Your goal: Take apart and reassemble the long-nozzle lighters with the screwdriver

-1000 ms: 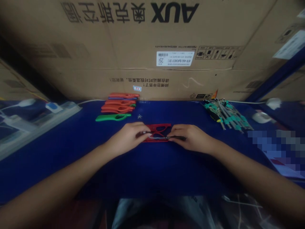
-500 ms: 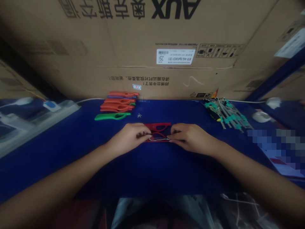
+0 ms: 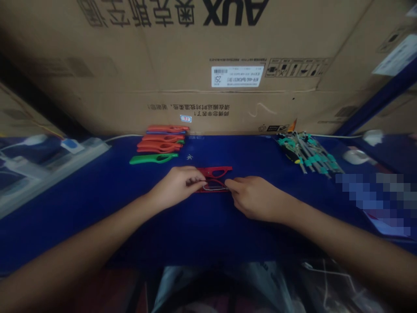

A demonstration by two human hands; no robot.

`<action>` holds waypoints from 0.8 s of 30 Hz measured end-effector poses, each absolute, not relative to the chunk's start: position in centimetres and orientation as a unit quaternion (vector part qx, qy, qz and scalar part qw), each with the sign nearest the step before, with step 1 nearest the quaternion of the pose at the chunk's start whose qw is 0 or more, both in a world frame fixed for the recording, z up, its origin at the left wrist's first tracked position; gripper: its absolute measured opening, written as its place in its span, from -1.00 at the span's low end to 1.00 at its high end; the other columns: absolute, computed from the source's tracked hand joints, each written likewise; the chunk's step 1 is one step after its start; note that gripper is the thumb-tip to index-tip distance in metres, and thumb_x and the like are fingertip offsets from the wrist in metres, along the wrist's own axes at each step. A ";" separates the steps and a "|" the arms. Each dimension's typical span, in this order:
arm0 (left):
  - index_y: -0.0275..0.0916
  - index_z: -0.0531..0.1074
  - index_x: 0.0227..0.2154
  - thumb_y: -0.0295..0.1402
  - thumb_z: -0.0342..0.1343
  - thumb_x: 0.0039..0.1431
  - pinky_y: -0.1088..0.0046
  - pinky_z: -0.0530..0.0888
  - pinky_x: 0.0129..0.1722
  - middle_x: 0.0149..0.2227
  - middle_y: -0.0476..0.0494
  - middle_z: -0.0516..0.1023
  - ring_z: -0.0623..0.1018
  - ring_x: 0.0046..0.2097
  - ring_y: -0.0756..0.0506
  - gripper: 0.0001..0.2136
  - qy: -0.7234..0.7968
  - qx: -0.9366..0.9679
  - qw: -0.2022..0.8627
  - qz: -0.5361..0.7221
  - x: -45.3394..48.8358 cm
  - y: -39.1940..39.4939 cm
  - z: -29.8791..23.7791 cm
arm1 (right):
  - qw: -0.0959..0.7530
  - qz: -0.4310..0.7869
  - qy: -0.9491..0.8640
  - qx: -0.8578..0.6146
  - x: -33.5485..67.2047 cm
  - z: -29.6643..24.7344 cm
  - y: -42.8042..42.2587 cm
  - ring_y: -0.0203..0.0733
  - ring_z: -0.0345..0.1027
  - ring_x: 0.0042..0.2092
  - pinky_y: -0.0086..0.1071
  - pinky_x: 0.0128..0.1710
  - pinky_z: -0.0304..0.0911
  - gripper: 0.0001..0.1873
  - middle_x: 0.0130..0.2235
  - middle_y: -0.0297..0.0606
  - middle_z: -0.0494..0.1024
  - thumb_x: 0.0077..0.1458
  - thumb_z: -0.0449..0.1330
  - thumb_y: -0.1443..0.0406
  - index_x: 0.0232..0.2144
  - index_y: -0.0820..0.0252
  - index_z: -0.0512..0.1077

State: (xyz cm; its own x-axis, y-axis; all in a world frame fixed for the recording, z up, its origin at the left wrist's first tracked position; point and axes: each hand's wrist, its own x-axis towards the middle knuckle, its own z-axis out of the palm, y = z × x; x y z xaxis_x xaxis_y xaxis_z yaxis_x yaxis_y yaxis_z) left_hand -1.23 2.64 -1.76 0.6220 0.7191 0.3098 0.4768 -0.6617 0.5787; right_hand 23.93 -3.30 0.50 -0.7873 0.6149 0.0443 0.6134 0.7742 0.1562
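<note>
Two red plastic handle halves lie on the blue table in front of me, the farther red half (image 3: 224, 170) with a looped opening, the nearer red half (image 3: 217, 182) partly covered by my fingers. A thin pale wire (image 3: 215, 189) runs along the nearer half. My left hand (image 3: 179, 184) is closed in a pinch at the wire's left end. At its right end my right hand (image 3: 256, 195) pinches too, its fingertips pressed together and seen from the back. What exactly lies between the fingertips is mostly hidden.
Orange, blue and green handles (image 3: 159, 143) are stacked at the back left, near a few small metal bits (image 3: 189, 157). Several metal rods with teal parts (image 3: 312, 152) lie back right. A power strip (image 3: 78, 158) stands left; a large cardboard box (image 3: 130, 78) rises behind.
My right hand has turned so its back faces up more, and its fingertips have shifted slightly left and up. My left hand stays in nearly the same place.
</note>
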 end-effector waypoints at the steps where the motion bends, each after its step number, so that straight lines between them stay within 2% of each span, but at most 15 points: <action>1: -0.23 0.60 -0.32 -0.34 0.22 0.22 0.56 0.43 -0.42 -0.40 -0.02 0.54 0.49 -0.43 0.05 -0.90 0.342 0.873 0.224 0.267 -1.3 2.7 -1.8 | -0.007 0.065 0.938 0.339 24.1 0.6 -3.2 -0.29 0.18 -0.43 -0.29 -0.44 0.00 -0.77 -0.30 -0.20 0.45 0.22 0.05 0.41 -0.43 0.29 0.46; 3: -0.24 0.60 -0.32 -0.34 0.22 0.22 0.56 0.42 -0.42 -0.40 -0.03 0.54 0.49 -0.43 0.05 -0.90 0.341 0.874 0.218 0.268 -1.3 2.6 -1.8 | -0.035 0.039 0.929 0.366 24.4 0.8 -3.1 -0.32 0.21 -0.44 -0.31 -0.41 0.08 -0.77 -0.27 -0.23 0.47 0.22 0.06 0.36 -0.38 0.28 0.50; 6: -0.24 0.59 -0.31 -0.34 0.20 0.24 0.57 0.41 -0.43 -0.40 -0.03 0.53 0.48 -0.44 0.06 -0.89 0.334 0.877 0.211 0.273 -1.3 2.5 -1.9 | -0.094 0.036 0.912 0.398 24.7 0.7 -2.9 -0.30 0.31 -0.39 -0.31 -0.35 0.18 -0.73 -0.11 -0.19 0.49 0.26 0.06 0.28 -0.19 0.23 0.55; 8: -0.24 0.58 -0.30 -0.35 0.19 0.26 0.58 0.41 -0.43 -0.40 -0.02 0.53 0.47 -0.44 0.07 -0.90 0.323 0.880 0.207 0.281 -1.1 2.4 -1.9 | -0.129 0.023 0.900 0.416 24.6 0.4 -2.9 -0.28 0.37 -0.34 -0.32 -0.33 0.24 -0.66 0.00 -0.14 0.46 0.26 0.08 0.24 0.00 0.20 0.50; 10: -0.23 0.58 -0.29 -0.36 0.18 0.26 0.58 0.42 -0.41 -0.39 -0.02 0.53 0.48 -0.43 0.07 -0.90 0.313 0.881 0.199 0.294 -1.0 2.2 -2.0 | -0.148 -0.019 0.894 0.423 24.3 0.0 -3.0 -0.28 0.40 -0.32 -0.34 -0.34 0.28 -0.60 0.05 -0.13 0.43 0.25 0.10 0.23 0.09 0.17 0.43; 12: -0.23 0.57 -0.29 -0.38 0.18 0.27 0.58 0.42 -0.40 -0.37 -0.02 0.53 0.47 -0.42 0.07 -0.91 0.309 0.880 0.188 0.307 -0.8 1.9 -2.0 | -0.150 -0.056 0.890 0.426 24.0 -0.5 -3.0 -0.30 0.41 -0.32 -0.37 -0.36 0.30 -0.63 0.04 -0.15 0.43 0.25 0.11 0.23 0.07 0.14 0.44; 19: -0.25 0.57 -0.26 -0.41 0.20 0.26 0.58 0.44 -0.35 -0.33 -0.05 0.56 0.48 -0.41 0.07 -0.93 0.311 0.873 0.181 0.329 -0.4 1.2 -1.6 | -0.170 -0.113 0.867 0.456 23.5 -1.3 -3.0 -0.28 0.42 -0.28 -0.39 -0.33 0.25 -0.87 -0.11 -0.28 0.51 0.23 0.18 0.31 -0.19 0.10 0.51; 24: -0.25 0.57 -0.27 -0.42 0.20 0.25 0.58 0.45 -0.33 -0.33 -0.05 0.57 0.48 -0.41 0.07 -0.94 0.316 0.867 0.197 0.331 -0.2 1.2 -1.8 | -0.207 -0.167 0.844 0.466 23.2 -1.2 -2.9 -0.36 0.34 -0.37 -0.43 -0.34 0.21 -0.89 -0.18 -0.33 0.52 0.14 0.23 0.40 -0.25 0.14 0.47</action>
State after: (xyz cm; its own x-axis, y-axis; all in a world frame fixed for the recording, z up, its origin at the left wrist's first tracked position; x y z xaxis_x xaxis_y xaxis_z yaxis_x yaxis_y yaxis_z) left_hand -0.17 1.22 -1.83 0.5812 0.6777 0.4505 0.4170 -0.7234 0.5503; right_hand 23.23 -2.90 -1.24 -0.4808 0.8552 0.1936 0.7171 0.5106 -0.4744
